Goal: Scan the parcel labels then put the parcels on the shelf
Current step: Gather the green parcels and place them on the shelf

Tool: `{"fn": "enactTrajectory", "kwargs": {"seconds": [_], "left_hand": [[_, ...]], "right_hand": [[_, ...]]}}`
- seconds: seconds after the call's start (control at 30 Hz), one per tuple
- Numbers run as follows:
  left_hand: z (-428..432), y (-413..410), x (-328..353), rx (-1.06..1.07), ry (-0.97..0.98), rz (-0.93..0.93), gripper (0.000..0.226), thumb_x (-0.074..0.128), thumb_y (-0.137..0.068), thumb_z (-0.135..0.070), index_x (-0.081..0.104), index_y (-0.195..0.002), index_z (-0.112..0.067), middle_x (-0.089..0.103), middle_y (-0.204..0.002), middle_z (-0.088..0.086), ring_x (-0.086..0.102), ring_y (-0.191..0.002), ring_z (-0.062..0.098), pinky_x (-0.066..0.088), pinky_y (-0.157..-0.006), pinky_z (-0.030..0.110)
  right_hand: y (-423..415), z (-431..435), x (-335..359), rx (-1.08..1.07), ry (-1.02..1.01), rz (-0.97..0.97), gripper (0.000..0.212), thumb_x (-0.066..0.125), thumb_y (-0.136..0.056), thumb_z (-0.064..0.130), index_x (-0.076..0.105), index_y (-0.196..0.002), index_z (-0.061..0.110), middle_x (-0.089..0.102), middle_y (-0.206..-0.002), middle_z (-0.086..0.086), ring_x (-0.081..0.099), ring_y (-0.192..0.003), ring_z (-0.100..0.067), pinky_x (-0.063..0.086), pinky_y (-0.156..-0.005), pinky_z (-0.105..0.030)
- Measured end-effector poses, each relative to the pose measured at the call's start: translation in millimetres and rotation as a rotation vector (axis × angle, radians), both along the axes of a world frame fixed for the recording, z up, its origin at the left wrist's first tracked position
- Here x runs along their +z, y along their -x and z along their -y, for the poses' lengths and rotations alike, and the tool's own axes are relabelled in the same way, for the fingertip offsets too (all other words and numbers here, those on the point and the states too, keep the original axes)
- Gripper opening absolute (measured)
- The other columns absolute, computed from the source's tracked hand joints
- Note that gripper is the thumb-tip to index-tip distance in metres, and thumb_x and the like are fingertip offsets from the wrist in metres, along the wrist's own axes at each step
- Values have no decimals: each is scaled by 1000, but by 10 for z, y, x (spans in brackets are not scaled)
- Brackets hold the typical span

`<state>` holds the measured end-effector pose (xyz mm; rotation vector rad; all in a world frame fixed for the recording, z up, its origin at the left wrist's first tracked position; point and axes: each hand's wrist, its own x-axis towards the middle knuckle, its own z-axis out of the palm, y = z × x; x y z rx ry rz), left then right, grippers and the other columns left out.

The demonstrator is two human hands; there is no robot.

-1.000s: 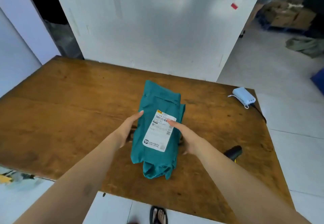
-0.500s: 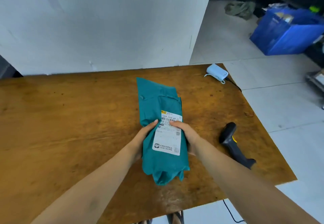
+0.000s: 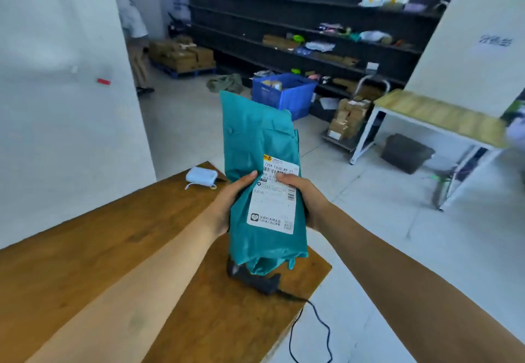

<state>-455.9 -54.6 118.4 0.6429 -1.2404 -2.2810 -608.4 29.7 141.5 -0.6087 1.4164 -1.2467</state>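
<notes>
The teal parcel (image 3: 261, 141), flat on the wooden table (image 3: 85, 263) half a second ago, is now lifted clear above the table's corner, gripped at its sides by the left hand (image 3: 230, 200) and right hand (image 3: 308, 200), thumbs on the label (image 3: 272, 206); the scanner (image 3: 255, 280) is left on the table beneath

One teal parcel (image 3: 257, 135), one scanner (image 3: 255, 281), two hands (image 3: 227, 206) (image 3: 311, 203)

A worn brown wooden table (image 3: 85, 263) carried a small pale-blue rounded device (image 3: 201, 177) at its far corner. A black handheld barcode scanner (image 3: 255, 280) lay near its right edge, its black cable (image 3: 312, 320) trailing over the side. Long dark shelving (image 3: 241, 21) along the far wall held scattered bags and boxes (image 3: 279, 42).
</notes>
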Motion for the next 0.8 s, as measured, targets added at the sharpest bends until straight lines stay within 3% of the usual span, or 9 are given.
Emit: {"fn": "enactTrajectory", "kwargs": {"seconds": [0.2, 0.3, 0.43, 0.67, 0.8], "left_hand": [[-718, 1980, 351, -203, 64, -47, 41, 50, -91, -33, 58, -125, -11, 69, -112, 11, 71, -91, 21, 58, -71, 29], [-1039, 2867, 454, -281, 80, -74, 45, 48, -92, -33, 56, -128, -8, 67, -118, 13, 69, -96, 22, 58, -75, 29], [-1196, 3783, 605, -322, 123, -70, 45, 47, -92, -34, 57, -128, -9, 64, -125, 15, 65, -106, 24, 56, -83, 31], [-598, 4828, 693, -286, 181, -46, 36, 49, -90, -35, 65, -113, -14, 71, -111, 9, 70, -96, 20, 52, -82, 32], [132, 5353, 695, -196, 190, -91, 37, 47, -90, -34, 62, -117, -13, 72, -109, 8, 70, -96, 20, 56, -76, 29]], "right_hand": [[1800, -932, 304, -197, 91, -76, 25, 70, -72, 32, 70, -92, 17, 77, -91, -7, 70, -83, -26, 50, -96, -43], [2642, -1307, 384, -261, 104, -86, 21, 69, -78, 31, 71, -94, 16, 76, -95, -9, 70, -83, -26, 52, -91, -41], [3527, -1515, 481, -277, 159, -59, 36, 71, -67, 33, 71, -98, 15, 76, -99, -9, 71, -86, -25, 52, -95, -40], [4648, -869, 476, -221, 189, -55, 42, 72, -67, 34, 70, -104, 14, 74, -109, -13, 68, -99, -30, 49, -101, -43], [5228, -30, 520, -132, 218, -88, 37, 71, -68, 35, 71, -100, 15, 75, -104, -10, 69, -93, -28, 50, -99, -43]]}}
